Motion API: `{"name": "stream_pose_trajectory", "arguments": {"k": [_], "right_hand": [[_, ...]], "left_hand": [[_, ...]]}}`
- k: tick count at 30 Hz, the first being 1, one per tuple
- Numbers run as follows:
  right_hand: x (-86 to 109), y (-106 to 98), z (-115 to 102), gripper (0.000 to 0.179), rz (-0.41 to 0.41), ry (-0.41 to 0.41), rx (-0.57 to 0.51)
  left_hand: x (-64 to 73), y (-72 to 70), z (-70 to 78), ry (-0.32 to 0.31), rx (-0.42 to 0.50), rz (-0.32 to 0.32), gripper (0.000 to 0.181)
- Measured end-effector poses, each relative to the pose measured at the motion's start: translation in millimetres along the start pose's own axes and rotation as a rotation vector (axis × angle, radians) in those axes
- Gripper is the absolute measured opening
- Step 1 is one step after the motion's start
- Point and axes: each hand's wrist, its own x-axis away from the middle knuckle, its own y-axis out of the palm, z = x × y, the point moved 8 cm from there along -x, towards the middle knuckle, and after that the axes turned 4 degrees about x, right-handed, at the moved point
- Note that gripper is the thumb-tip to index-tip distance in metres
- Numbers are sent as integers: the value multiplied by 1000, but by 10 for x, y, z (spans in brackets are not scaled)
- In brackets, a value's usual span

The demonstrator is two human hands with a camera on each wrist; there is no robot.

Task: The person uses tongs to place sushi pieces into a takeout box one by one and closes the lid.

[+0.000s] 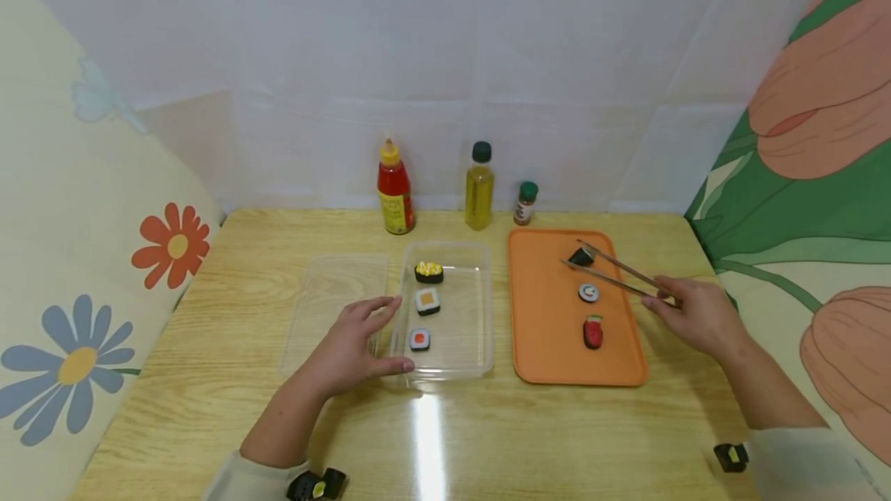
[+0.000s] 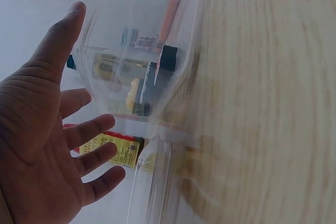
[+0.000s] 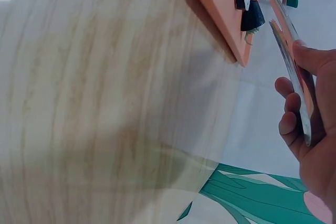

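My left hand is at the left side of a clear plastic container, fingers spread and nothing in its grasp; whether it touches the rim I cannot tell. Inside are a yellow-topped sushi piece, a roll with an orange-yellow square centre and one with an orange-red centre. My right hand holds metal tongs, their arms apart around a black cone-shaped sushi roll on the orange tray. Below it lie a round white-faced roll and a red-topped piece.
A clear lid lies left of the container, partly behind my left hand. Along the back wall stand a red sauce bottle, a bottle of yellow oil and a small green-capped jar. Printed cloths hang at both sides.
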Motion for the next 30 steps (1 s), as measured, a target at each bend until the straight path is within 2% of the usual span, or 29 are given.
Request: {"name": "stream_pose_trajectory", "arguments": {"k": [7, 14, 30], "right_hand": [[66, 37, 46, 39, -16, 32, 6], [112, 31, 53, 37, 34, 11, 20], [147, 74, 60, 39, 62, 16, 28]], "left_hand": [[2, -3, 5, 1, 2, -2, 110], [8, -3, 18, -7, 5, -2, 110], [2, 3, 7, -17, 2, -7, 109]]}}
